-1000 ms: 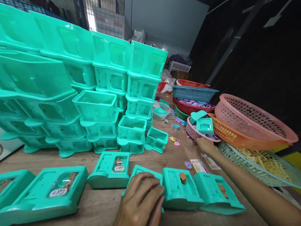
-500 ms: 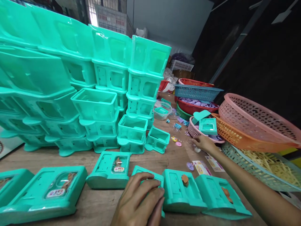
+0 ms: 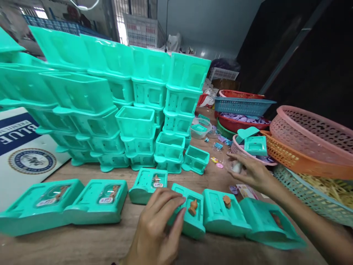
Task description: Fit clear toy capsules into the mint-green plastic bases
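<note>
My left hand (image 3: 158,224) lies with curled fingers on the near edge of a teal plastic housing (image 3: 190,217) that has a small brown figure (image 3: 192,207) in its window. My right hand (image 3: 249,171) is raised over the table beside a small pink basket (image 3: 239,147), its fingers closed on a small clear bubble with something white inside (image 3: 236,167). Two more teal housings (image 3: 222,215) with brown figures lie to the right. Finished-looking housings with clear windows (image 3: 100,200) lie to the left.
A tall wall of stacked teal housings (image 3: 110,106) fills the back left. Stacked pink, orange and green mesh baskets (image 3: 306,147) crowd the right edge. Red and blue baskets (image 3: 242,105) stand farther back. Small stickers and parts (image 3: 217,162) litter the wooden table. A printed board (image 3: 24,154) lies at left.
My right hand has drawn back from the pink basket toward me with the small clear piece in it. My left hand has shifted off the housing's top, uncovering the brown figure. The view swung left.
</note>
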### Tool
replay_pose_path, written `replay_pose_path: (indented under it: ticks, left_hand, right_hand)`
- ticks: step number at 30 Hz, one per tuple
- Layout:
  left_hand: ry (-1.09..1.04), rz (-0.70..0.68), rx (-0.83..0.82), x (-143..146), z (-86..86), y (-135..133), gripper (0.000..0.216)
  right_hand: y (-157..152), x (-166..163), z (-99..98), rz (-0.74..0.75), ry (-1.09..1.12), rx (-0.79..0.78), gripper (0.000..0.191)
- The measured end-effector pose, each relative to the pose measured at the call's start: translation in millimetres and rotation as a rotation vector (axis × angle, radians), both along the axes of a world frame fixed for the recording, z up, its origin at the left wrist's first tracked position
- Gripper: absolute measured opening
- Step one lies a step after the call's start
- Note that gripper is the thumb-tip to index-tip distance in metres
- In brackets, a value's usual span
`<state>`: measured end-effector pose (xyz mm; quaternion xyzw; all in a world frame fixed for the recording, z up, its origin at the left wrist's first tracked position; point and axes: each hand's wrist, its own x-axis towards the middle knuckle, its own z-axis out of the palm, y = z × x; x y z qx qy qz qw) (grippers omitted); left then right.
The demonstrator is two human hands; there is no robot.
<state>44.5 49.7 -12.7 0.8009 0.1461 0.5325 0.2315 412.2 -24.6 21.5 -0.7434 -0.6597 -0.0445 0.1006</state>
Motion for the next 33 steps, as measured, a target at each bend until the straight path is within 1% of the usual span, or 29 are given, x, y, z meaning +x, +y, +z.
replay_pose_path:
  ticks: [2, 4, 6, 7, 8, 10, 13, 16, 18, 20, 21, 23, 24, 25, 27, 28, 29, 30, 31, 33]
  left_hand:
    - [-0.018, -0.051, -0.144, 9.6, 8.1, -7.0, 0.022]
    - [-0.022, -0.12, -0.414, 21.3, 17.5, -14.4, 0.019]
    - [-0.039, -0.211, -0.733, 31.5, 26.0, -20.7, 0.027]
    - [-0.052, -0.263, -0.861, 34.8, 29.3, -23.1, 0.03]
    - [-0.064, -0.311, -0.953, 36.6, 31.8, -25.0, 0.03]
    - [-0.067, -0.356, -1.044, 34.8, 34.0, -27.6, 0.021]
    - [-0.019, -0.308, -1.081, 21.4, 31.5, -32.6, 0.015]
    - [0.041, -0.301, -1.109, 5.8, 25.7, -43.2, 0.017]
    - [0.071, -0.303, -1.123, -1.1, 21.7, -52.3, 0.022]
    - [0.081, -0.293, -1.113, -5.9, 18.0, -60.6, 0.029]
    - [0.084, -0.296, -1.097, -8.2, 16.2, -63.6, 0.032]
    - [0.108, -0.336, -1.05, -13.7, 13.1, -65.9, 0.035]
    - [0.119, -0.343, -0.997, -16.9, 11.7, -64.7, 0.033]
    - [0.128, -0.324, -0.908, -20.1, 10.3, -61.6, 0.028]
    - [0.156, -0.212, -0.648, -25.4, 8.1, -50.1, 0.015]
    - [0.191, -0.142, -0.504, -26.6, 7.5, -42.3, 0.013]
    - [0.241, -0.092, -0.371, -26.8, 7.4, -33.7, 0.015]
    - [0.311, -0.074, -0.266, -25.6, 8.0, -24.8, 0.023]
    - [0.388, -0.083, -0.189, -23.3, 9.0, -16.1, 0.034]
    - [0.517, -0.145, -0.093, -16.1, 11.9, -0.6, 0.06]
  right_hand:
    - [-16.1, -43.2, 12.0, 0.17, 0.038, 0.294, 0.056]
    - [-29.6, -86.4, 23.1, 0.245, 0.016, 0.347, 0.055]
    - [-38.5, -123.0, 33.0, 0.274, -0.014, 0.365, 0.057]
    - [-41.3, -137.5, 37.2, 0.285, -0.016, 0.369, 0.059]
    - [-43.3, -149.4, 40.8, 0.297, -0.007, 0.365, 0.061]
    - [-46.5, -166.2, 45.0, 0.33, 0.008, 0.339, 0.064]
    - [-54.2, -180.0, 39.6, 0.382, -0.067, 0.292, 0.065]
    - [-66.8, -188.5, 18.6, 0.449, -0.143, 0.295, 0.071]
    - [-75.4, -193.2, 1.6, 0.481, -0.112, 0.291, 0.075]
    - [-82.1, -196.7, -10.6, 0.488, -0.028, 0.235, 0.075]
    - [-84.4, -197.6, -13.6, 0.487, 0.028, 0.19, 0.074]
    - [-86.6, -196.1, -13.3, 0.471, 0.145, 0.131, 0.07]
    - [-86.5, -193.4, -10.7, 0.443, 0.198, 0.124, 0.066]
    - [-85.7, -189.2, -7.3, 0.402, 0.244, 0.131, 0.061]
    - [-81.7, -177.2, -0.3, 0.272, 0.309, 0.168, 0.056]
    - [-78.9, -170.3, 2.5, 0.199, 0.33, 0.183, 0.056]
    - [-75.5, -163.6, 4.5, 0.132, 0.349, 0.19, 0.058]
    - [-71.7, -157.6, 5.7, 0.076, 0.37, 0.192, 0.06]
    - [-67.6, -152.8, 6.0, 0.028, 0.395, 0.188, 0.062]
    - [-59.4, -147.2, 4.3, -0.025, 0.446, 0.167, 0.066]
